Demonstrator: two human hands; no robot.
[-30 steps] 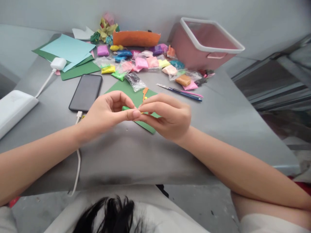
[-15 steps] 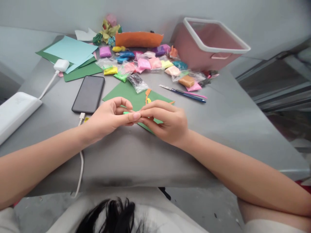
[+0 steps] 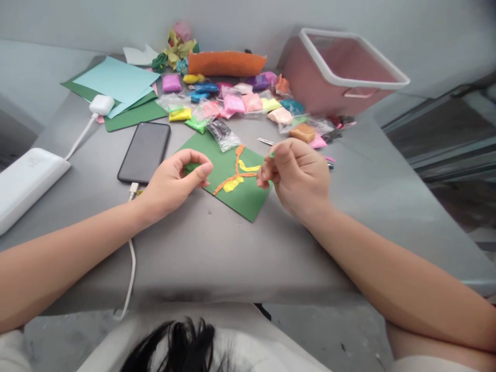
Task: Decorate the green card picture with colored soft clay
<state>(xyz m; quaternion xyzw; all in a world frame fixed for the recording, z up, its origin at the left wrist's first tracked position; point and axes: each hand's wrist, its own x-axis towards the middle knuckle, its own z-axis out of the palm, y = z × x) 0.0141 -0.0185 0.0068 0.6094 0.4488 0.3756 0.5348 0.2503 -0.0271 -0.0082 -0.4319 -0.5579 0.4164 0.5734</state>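
Note:
My right hand is raised over the right corner of a green card, pinching a small bit of bright green clay between thumb and fingers. Most of that bit is hidden. On the card lie thin branching strips of orange clay. Flattened yellow clay pieces sit beside the strips. Left of these, my left hand hovers over the card's left edge, its fingers curled and the thumb against them. Whatever it may hold is hidden.
A smartphone with a white cable lies left, near a white power bank. Several bagged clay packets spread behind the card. A craft knife is partly behind my right hand. A pink basket stands back right.
My hands were together with green clay between them; now they are apart. The right hand has moved right and up with a green bit, uncovering the orange and yellow clay on the card.

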